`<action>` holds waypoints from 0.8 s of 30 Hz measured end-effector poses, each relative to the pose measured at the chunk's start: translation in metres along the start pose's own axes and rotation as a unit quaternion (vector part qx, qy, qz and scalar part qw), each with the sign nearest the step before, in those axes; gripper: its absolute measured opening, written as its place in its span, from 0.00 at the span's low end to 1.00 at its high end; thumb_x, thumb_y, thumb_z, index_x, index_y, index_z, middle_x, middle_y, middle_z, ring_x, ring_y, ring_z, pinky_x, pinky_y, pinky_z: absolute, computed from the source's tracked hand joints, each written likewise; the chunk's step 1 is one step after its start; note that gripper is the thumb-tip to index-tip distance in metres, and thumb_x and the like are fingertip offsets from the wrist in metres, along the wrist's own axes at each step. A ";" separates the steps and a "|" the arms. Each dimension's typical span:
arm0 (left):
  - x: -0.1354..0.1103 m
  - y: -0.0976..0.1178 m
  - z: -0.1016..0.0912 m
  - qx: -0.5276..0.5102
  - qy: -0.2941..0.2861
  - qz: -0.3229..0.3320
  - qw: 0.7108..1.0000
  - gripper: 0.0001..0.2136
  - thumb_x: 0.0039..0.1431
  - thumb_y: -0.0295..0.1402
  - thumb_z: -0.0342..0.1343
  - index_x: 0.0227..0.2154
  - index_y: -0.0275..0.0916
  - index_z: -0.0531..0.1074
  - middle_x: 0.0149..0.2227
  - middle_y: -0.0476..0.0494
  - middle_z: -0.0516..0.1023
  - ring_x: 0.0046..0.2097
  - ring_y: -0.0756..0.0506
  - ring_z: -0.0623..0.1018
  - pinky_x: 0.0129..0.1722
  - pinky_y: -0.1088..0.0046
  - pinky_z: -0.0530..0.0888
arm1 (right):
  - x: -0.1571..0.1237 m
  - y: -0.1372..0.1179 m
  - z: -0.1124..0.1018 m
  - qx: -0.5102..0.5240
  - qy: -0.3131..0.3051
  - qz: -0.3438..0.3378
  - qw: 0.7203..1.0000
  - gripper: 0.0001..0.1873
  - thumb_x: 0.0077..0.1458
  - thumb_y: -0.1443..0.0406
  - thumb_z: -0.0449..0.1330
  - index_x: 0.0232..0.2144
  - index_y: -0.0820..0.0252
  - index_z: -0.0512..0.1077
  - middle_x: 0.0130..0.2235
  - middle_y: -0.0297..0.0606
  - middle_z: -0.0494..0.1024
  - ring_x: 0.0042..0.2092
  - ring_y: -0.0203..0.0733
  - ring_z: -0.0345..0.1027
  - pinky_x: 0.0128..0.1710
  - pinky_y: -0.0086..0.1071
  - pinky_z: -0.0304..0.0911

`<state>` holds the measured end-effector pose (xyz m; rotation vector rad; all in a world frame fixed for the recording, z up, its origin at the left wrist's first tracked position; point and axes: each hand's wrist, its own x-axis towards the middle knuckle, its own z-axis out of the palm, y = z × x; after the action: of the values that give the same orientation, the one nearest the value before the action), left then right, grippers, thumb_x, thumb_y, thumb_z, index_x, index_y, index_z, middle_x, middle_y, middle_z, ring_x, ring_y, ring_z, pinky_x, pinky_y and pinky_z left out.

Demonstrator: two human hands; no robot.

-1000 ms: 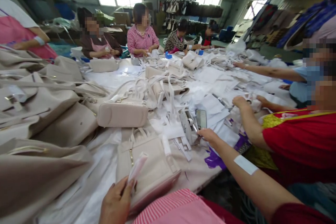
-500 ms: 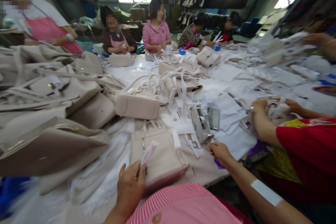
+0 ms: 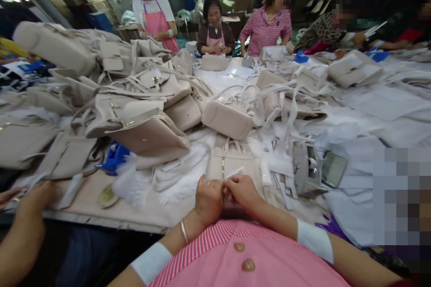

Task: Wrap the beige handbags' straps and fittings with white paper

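Note:
My left hand and my right hand meet at the front of my body, with their fingertips together. A small white strip pokes up behind the fingers; my left hand is closed on it. My right hand pinches at the same spot, where its fingers hide what they hold. Right behind both hands lies a beige handbag with a gold zipper, its lower part covered by my hands. A white wrapped piece rests along the bag's right side.
A heap of beige bags fills the left side. To the right are a grey tape dispenser, a phone and white sheets. A blue tape dispenser sits at left, near a co-worker's hand. Several people work across the table.
My right hand has come in from the grey dispenser to meet my left hand, which still holds the strip, now over the bag. The view has swung left.

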<state>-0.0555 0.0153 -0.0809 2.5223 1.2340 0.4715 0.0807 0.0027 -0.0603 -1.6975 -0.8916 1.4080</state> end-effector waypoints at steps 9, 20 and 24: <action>-0.005 -0.009 0.010 0.026 0.031 0.044 0.998 0.23 0.61 0.26 0.47 0.59 0.32 0.59 0.34 0.39 0.78 0.38 0.41 0.77 0.50 0.53 0.69 | 0.009 0.009 0.000 -0.045 0.004 0.037 0.998 0.11 0.48 0.67 0.54 0.16 0.61 0.69 0.15 0.32 0.71 0.15 0.31 0.62 0.13 0.23 0.53; 0.004 -0.011 0.012 0.023 0.011 -0.027 0.999 0.11 0.63 0.28 0.44 0.32 0.37 0.72 0.29 0.41 0.78 0.32 0.43 0.77 0.34 0.68 0.71 | -0.007 -0.001 -0.005 -0.199 0.001 -0.132 0.971 0.12 0.53 0.67 0.53 0.21 0.60 0.72 0.25 0.36 0.78 0.29 0.38 0.70 0.30 0.29 0.61; 0.008 -0.010 0.006 -0.028 -0.018 -0.113 0.993 0.11 0.62 0.30 0.46 0.33 0.37 0.74 0.30 0.41 0.79 0.34 0.44 0.78 0.35 0.69 0.71 | -0.009 0.003 -0.004 -0.222 0.046 -0.154 0.962 0.06 0.52 0.69 0.55 0.34 0.60 0.70 0.25 0.34 0.77 0.30 0.40 0.70 0.33 0.31 0.60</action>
<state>-0.0549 0.0269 -0.0891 2.2986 1.4502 0.3996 0.0832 -0.0067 -0.0588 -1.8248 -1.4295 0.9588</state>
